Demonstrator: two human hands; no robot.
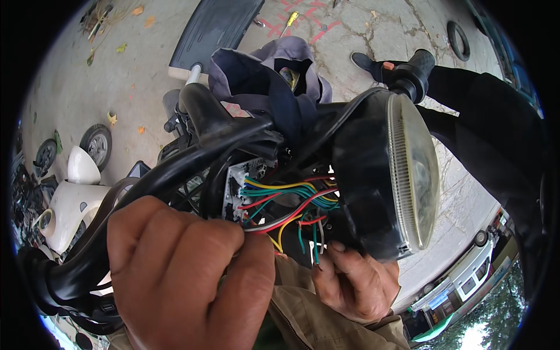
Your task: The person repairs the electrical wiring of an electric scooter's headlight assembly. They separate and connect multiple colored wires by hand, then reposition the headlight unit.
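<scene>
A bundle of coloured wires (291,189) runs from a pale connector board (234,189) to the back of a round headlight (364,175) with a black housing and a clear ribbed lens. My left hand (181,274) is closed, thumb against curled fingers, where a white and a red wire (286,217) run in; the gripped ends are hidden. Below the headlight, my right hand (357,283) pinches at the lower end of a thin pale wire (322,233). A loose green wire (315,248) hangs against its fingertips, its end bare and dark.
Black handlebars (157,189) cross the view, with a grip (421,61) at the far right. A grey cloth bag (248,79) hangs behind them, near a dark seat (216,32). A yellow-handled screwdriver (290,20) lies on the concrete. Another person's dark-clothed leg (478,128) stands at right.
</scene>
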